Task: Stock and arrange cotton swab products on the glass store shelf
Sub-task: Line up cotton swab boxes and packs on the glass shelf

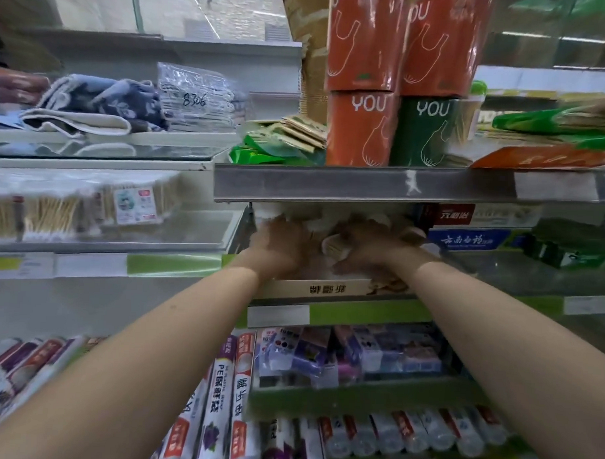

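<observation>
Both my arms reach into the middle glass shelf under a grey shelf rail. My left hand lies over packs of cotton swabs inside a shallow cardboard tray; its fingers are hidden behind the back of the hand. My right hand curls round a small bundle of cotton swabs with tan sticks and white tips. More clear boxes of cotton swabs stand on the glass shelf to the left. The picture is blurred around the hands.
Orange and green "YOU" rolls stand on the shelf above, with folded towels at upper left. Toothpaste boxes lie right of my hands. Below are cling-film rolls and small purple packs.
</observation>
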Demonstrator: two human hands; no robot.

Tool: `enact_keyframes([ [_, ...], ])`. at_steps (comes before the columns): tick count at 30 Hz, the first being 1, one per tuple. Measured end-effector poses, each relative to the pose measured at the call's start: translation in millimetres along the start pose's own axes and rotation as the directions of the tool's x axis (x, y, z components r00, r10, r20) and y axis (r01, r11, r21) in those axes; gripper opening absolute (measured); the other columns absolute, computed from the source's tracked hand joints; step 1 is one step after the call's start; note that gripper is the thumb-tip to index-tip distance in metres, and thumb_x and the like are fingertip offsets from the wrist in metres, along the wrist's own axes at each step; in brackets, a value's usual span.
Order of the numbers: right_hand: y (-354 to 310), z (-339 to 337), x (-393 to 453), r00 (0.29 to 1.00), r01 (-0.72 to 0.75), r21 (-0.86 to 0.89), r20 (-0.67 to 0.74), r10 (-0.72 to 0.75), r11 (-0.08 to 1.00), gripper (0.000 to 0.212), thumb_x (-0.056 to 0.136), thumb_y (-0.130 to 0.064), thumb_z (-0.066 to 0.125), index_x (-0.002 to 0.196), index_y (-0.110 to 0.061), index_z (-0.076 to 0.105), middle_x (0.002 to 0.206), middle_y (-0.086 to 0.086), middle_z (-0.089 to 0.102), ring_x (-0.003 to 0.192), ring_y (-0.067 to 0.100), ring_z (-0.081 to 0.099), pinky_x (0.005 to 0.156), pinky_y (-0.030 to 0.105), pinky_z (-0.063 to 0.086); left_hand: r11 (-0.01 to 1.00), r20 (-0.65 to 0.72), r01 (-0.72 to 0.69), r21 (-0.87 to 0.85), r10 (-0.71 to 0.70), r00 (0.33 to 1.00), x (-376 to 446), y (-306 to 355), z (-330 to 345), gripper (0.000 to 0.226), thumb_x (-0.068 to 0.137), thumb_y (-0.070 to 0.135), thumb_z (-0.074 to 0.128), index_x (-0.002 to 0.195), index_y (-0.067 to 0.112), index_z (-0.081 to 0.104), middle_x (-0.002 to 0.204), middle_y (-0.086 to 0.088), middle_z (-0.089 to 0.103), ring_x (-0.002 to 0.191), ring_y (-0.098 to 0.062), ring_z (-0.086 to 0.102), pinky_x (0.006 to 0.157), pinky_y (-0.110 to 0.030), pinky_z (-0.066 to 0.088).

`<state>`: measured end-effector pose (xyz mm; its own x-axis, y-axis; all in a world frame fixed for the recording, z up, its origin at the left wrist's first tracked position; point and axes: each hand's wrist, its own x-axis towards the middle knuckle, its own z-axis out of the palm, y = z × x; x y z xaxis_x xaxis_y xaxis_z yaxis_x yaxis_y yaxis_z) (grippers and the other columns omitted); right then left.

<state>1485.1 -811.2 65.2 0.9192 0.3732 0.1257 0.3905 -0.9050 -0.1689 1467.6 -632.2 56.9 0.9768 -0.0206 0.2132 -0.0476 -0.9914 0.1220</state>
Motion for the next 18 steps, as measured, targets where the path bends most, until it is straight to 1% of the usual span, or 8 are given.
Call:
enact_keyframes([
  [2,7,1,4,0.999,0.007,0.003,0.04,-0.007,1.0,0.064,0.071,-0.054,0.079,0.127,-0.031,0.058,0.123,-0.004,0.062,0.111,0.022,0.059,0.096,0.037,0.05,0.997,0.054,0.075,-0.036,-0.073,0.996,9,-3,8,0.077,0.067,0.053,0.061,0.139,0.024,0.054,0.144,-0.009,0.054,0.124,-0.035,0.058,0.101,-0.047,0.052],
  [4,12,2,9,0.999,0.022,-0.011,0.046,-0.021,1.0,0.07,0.069,-0.058,0.079,0.13,-0.033,0.055,0.128,-0.005,0.06,0.114,0.021,0.057,0.097,0.036,0.048,0.992,0.121,0.12,-0.03,-0.115,0.986,15,-6,13,0.082,0.073,0.057,0.063,0.147,0.028,0.045,0.152,-0.009,0.048,0.129,-0.038,0.054,0.106,-0.047,0.048],
  [7,15,2,15,0.997,0.028,0.018,0.066,-0.03,0.999,0.077,0.068,-0.058,0.082,0.135,-0.031,0.053,0.134,-0.003,0.059,0.119,0.022,0.056,0.098,0.034,0.047,0.99,0.199,0.136,0.018,-0.137,0.97,18,-5,14,0.077,0.081,0.06,0.065,0.148,0.027,0.047,0.149,-0.011,0.052,0.132,-0.037,0.053,0.109,-0.044,0.045],
  [9,16,2,16,0.997,0.034,0.022,0.063,-0.035,0.999,0.078,0.066,-0.059,0.082,0.134,-0.032,0.053,0.134,-0.005,0.059,0.118,0.02,0.056,0.096,0.033,0.047,0.991,0.175,0.122,0.062,-0.131,0.976,17,-2,11,0.067,0.087,0.054,0.064,0.146,0.025,0.051,0.147,-0.012,0.052,0.132,-0.038,0.051,0.109,-0.042,0.044],
  [11,17,0,14,0.998,0.046,0.039,0.039,-0.047,0.998,0.075,0.064,-0.059,0.082,0.13,-0.035,0.056,0.13,-0.008,0.059,0.113,0.017,0.055,0.09,0.031,0.046,0.989,0.146,0.099,0.112,-0.115,0.983,14,3,7,0.057,0.09,0.045,0.063,0.142,0.023,0.055,0.144,-0.012,0.053,0.13,-0.039,0.05,0.108,-0.042,0.043],
  [14,18,-2,9,0.998,0.056,0.089,0.001,-0.056,0.994,0.069,0.063,-0.053,0.082,0.126,-0.036,0.06,0.124,-0.007,0.061,0.107,0.015,0.054,0.081,0.027,0.044,0.995,0.078,0.058,0.082,-0.064,0.995,9,9,3,0.045,0.092,0.043,0.061,0.131,0.02,0.063,0.138,-0.01,0.06,0.124,-0.032,0.056,0.104,-0.039,0.046],
  [16,20,-6,0,0.997,0.081,0.162,-0.023,-0.079,0.984,0.061,0.07,-0.049,0.081,0.126,-0.034,0.063,0.118,-0.011,0.06,0.11,0.012,0.055,0.075,0.016,0.041,0.998,0.052,0.055,-0.01,-0.054,0.997,4,10,-3,0.042,0.095,0.047,0.055,0.124,0.018,0.068,0.133,-0.01,0.064,0.119,-0.029,0.059,0.098,-0.035,0.049],
  [18,22,-11,-10,0.996,0.077,0.255,-0.056,-0.065,0.964,0.048,0.082,-0.051,0.074,0.125,-0.032,0.064,0.113,-0.015,0.056,0.106,0.005,0.05,0.064,0.0,0.034,0.992,0.057,0.079,-0.101,-0.074,0.996,-2,11,-8,0.048,0.087,0.053,0.051,0.114,0.02,0.072,0.127,-0.009,0.067,0.112,-0.03,0.061,0.088,-0.032,0.049],
])
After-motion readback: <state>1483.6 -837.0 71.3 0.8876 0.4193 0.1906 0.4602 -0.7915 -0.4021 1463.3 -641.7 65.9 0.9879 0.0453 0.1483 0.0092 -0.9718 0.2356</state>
